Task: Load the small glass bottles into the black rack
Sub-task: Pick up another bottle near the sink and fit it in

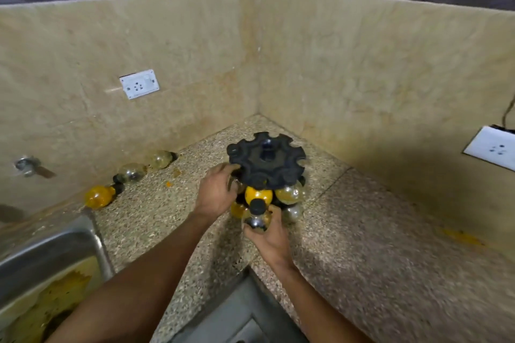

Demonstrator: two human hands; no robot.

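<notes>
Both forearms reach in from the bottom edge toward the black rack (266,160) standing on the speckled counter (362,231) in the corner. Nearest the camera, the right hand (269,241) grips a small clear bottle (257,218) with a black cap, fingers curled round its body, the cap pointing up toward the rack at 12 o'clock. That bottle sits just in front of the rack's lower tier, touching or nearly touching the bottles already there; which one cannot be told.

At 10 o'clock from it, the left hand (218,191) grasps the rack's left side under the notched top disc, fingers curled in against a bottle held there.

Loaded in the rack are a yellow-filled bottle (258,194) at the front and a cloudy bottle (291,193) at its 3 o'clock, with more below them.

Well apart, at 9 o'clock from the rack, three loose bottles lie on their sides along the wall: an orange one (99,196), a clear one (131,172) and a pale one (160,159).

A steel sink (50,248) lies at 8 o'clock, a white socket (139,83) on the wall at 11 o'clock, and another socket (493,149) at 3 o'clock.
</notes>
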